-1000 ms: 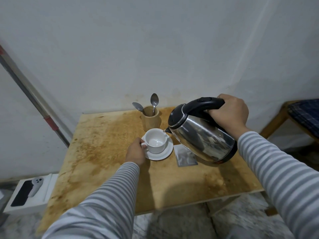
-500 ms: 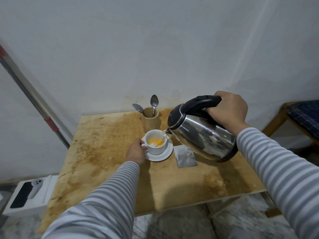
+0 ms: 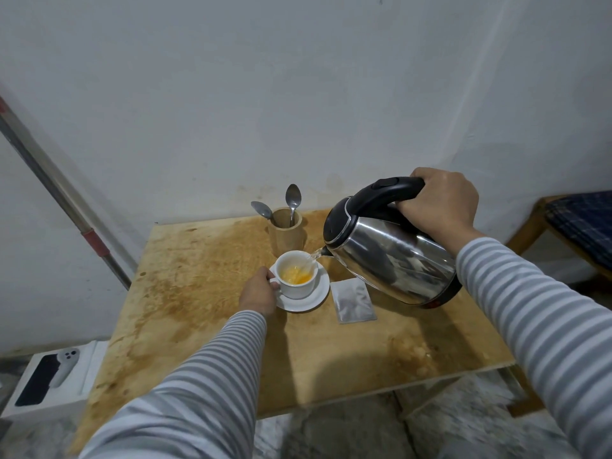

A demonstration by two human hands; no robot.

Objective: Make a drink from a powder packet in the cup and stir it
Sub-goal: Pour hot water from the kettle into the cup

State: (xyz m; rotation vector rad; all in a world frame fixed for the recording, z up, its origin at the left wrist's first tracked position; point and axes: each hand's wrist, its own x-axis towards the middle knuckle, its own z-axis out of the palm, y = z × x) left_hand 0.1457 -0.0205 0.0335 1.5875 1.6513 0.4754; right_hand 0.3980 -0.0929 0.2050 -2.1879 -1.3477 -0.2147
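A white cup [image 3: 299, 288] stands on a white saucer [image 3: 314, 301] on the stained wooden table [image 3: 205, 293]. My left hand [image 3: 258, 291] grips the cup's handle. My right hand [image 3: 438, 203] holds the black handle of a steel kettle [image 3: 390, 256], tilted to the left above the table. Water streams from its spout into the cup, where the liquid is orange-yellow. A silver powder packet [image 3: 352, 301] lies flat just right of the saucer, under the kettle's body.
A wooden holder [image 3: 286, 231] with two spoons [image 3: 293, 197] stands behind the cup near the wall. A pole [image 3: 63, 193] leans at the left. A white box [image 3: 49, 380] sits on the floor at lower left. A wooden seat with a dark cushion [image 3: 583, 223] is at right.
The kettle has tipped further and water now pours into the cup. The cup's contents went from pale to orange-yellow and have risen. My left hand has stayed on the handle.
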